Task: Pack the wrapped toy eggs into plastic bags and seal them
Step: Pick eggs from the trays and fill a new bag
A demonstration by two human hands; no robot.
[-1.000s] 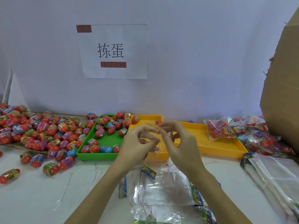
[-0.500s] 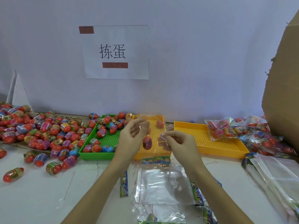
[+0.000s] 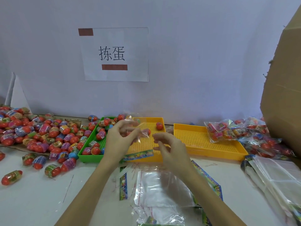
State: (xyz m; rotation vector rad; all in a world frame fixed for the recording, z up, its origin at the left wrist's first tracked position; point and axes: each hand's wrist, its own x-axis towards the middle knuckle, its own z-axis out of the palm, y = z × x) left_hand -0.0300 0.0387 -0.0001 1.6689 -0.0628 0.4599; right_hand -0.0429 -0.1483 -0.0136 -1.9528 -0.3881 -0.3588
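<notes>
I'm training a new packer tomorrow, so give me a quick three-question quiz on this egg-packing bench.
1. True or false: the green tray holds wrapped eggs.
2. Which hand holds the clear bag: A left, B right, C neither?
3. Fill in: the filled bags lie beside the ___ box.

Key: 1 true; 2 A, the left hand pinches it while the right hand is off it; 3 cardboard.

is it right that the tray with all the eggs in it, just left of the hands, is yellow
Not quite. In the head view the egg-filled tray left of the hands is green. The yellow trays sit to its right, one behind the hands holding a lone egg.
</notes>
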